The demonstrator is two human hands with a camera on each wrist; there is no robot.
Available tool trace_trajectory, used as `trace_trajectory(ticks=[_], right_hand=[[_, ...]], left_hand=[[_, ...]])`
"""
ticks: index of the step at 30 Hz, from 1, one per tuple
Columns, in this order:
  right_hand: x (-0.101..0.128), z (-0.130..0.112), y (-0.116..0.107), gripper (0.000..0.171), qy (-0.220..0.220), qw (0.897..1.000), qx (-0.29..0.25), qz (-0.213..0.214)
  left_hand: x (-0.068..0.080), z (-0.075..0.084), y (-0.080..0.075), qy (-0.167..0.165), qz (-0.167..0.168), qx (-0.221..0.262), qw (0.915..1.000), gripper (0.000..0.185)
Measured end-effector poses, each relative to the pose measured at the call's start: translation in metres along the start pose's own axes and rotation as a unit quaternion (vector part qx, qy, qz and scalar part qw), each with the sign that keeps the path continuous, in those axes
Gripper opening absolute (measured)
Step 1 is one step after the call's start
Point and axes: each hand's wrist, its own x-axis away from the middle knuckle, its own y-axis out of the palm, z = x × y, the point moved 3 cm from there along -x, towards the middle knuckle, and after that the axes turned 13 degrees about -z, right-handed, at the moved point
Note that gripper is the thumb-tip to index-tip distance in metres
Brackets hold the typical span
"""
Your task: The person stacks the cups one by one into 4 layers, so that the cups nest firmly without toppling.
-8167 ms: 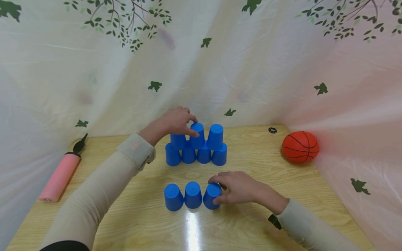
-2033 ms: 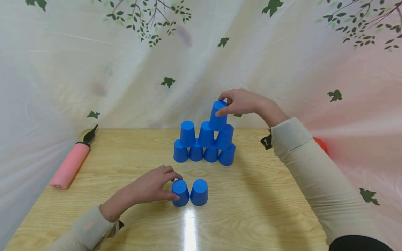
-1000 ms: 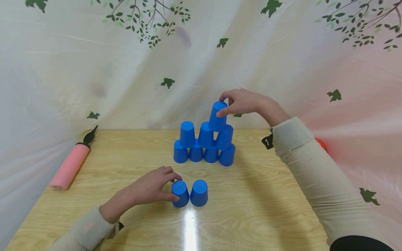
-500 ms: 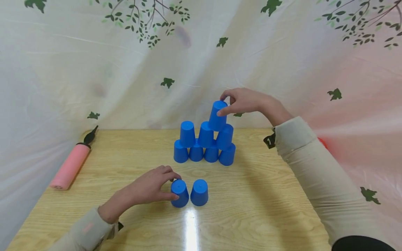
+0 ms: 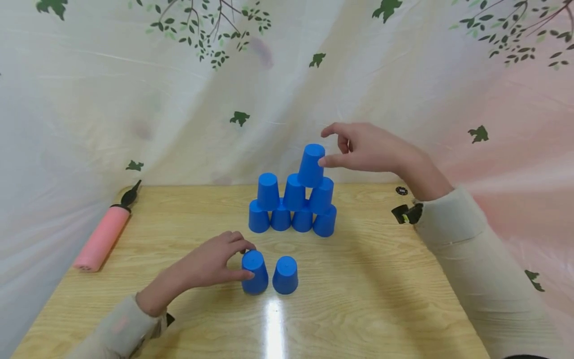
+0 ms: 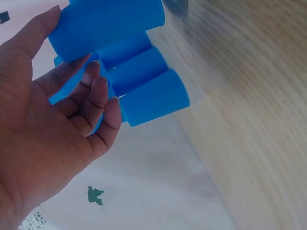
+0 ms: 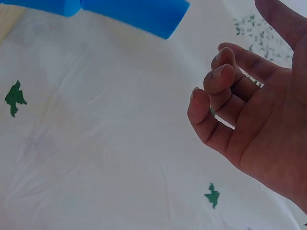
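Observation:
My left hand (image 5: 204, 264) pinches an upside-down blue cup (image 5: 255, 273) between thumb and fingers, at the front of the table. In the left wrist view that same cup (image 6: 108, 31) sits between thumb and index finger. Just right of it stands another blue cup (image 5: 285, 275), upside down. Behind them rises a pyramid: a bottom row of several blue cups (image 5: 280, 219), three above, and one top cup (image 5: 311, 167) over the right side. Beside that top cup is my right hand (image 5: 369, 148), fingers spread; the right wrist view shows the hand (image 7: 254, 105) apart from the cups.
On the left of the wooden table (image 5: 193, 214) lies a pink hand pump (image 5: 102, 238) with a black nozzle. A small black disc (image 5: 401, 191) lies near the back edge, close to the right wrist. A pale leaf-printed curtain (image 5: 179, 124) hangs behind.
Over the last seconds a cup was set on the pyramid's third level. Since half a second ago, my right hand has let go and drawn right; my left hand has raised its cup slightly.

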Motion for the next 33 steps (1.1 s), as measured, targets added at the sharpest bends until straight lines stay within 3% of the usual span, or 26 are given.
trace_trajectory(ticks=[7,16,23,33], right_hand=[[0.021,-0.014,0.025,0.063,-0.028,1.0,0.004,-0.013],[0.036,-0.019,0.072,0.056,-0.066,0.997,0.04,-0.024],[0.03,-0.029,0.117,0.053,-0.086,0.991,0.072,-0.072],[0.014,-0.037,0.175,0.061,-0.108,0.985,0.04,-0.127]], left_hand=[[-0.001,0.001,-0.012,0.004,0.021,-0.021,0.9996,0.056],[0.003,0.008,-0.044,0.009,0.046,-0.036,0.9982,0.055],[0.005,0.012,-0.065,0.006,0.06,-0.04,0.9974,0.055],[0.001,0.024,-0.09,0.012,0.089,-0.054,0.9945,0.054]])
